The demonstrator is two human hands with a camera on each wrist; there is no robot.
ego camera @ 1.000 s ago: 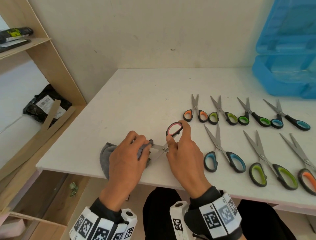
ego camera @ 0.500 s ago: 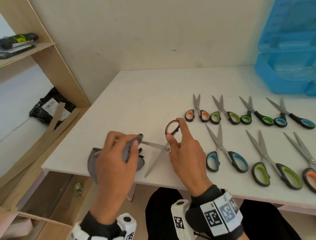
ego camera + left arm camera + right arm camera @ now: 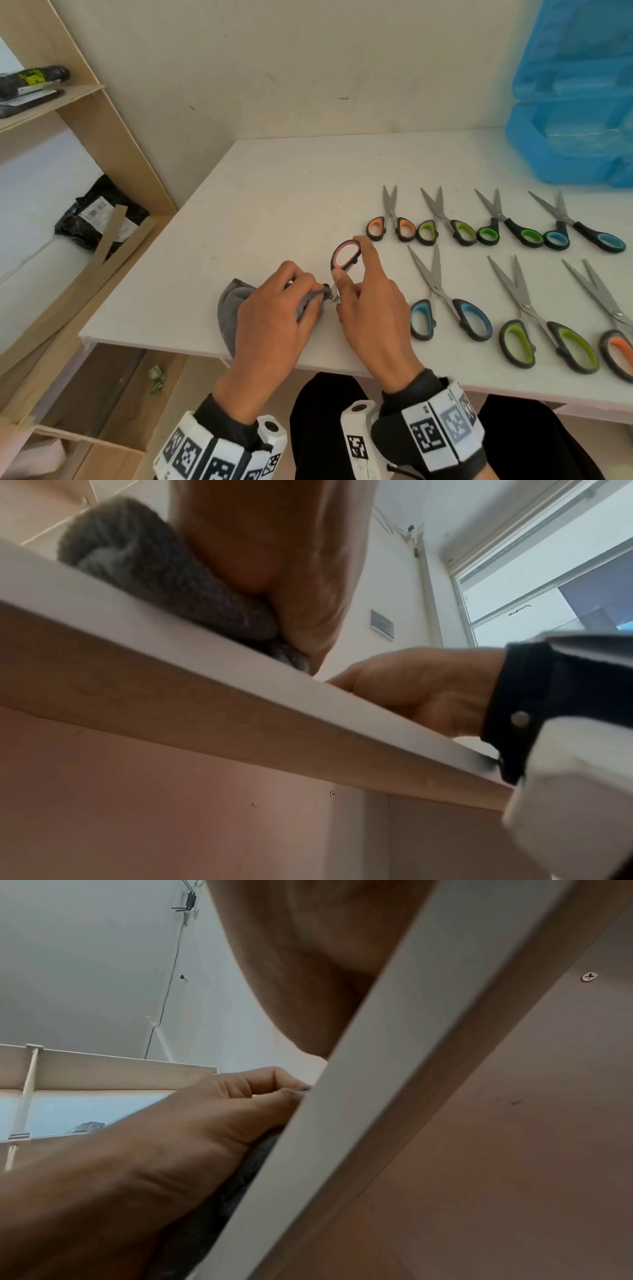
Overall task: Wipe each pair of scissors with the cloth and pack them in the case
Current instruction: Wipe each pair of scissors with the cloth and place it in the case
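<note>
At the table's near edge, head view, pink-handled scissors are pinched by the right hand; the grey cloth is clutched around their blades by the curled left hand. From the left wrist, cloth is pressed beneath the palm. From the right wrist, curled fingers are seen.

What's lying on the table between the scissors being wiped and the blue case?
In the head view, the scissors and the case are separated by the far row of four scissors and bare table.

Cream wall, white table, wooden shelving, window.
</note>
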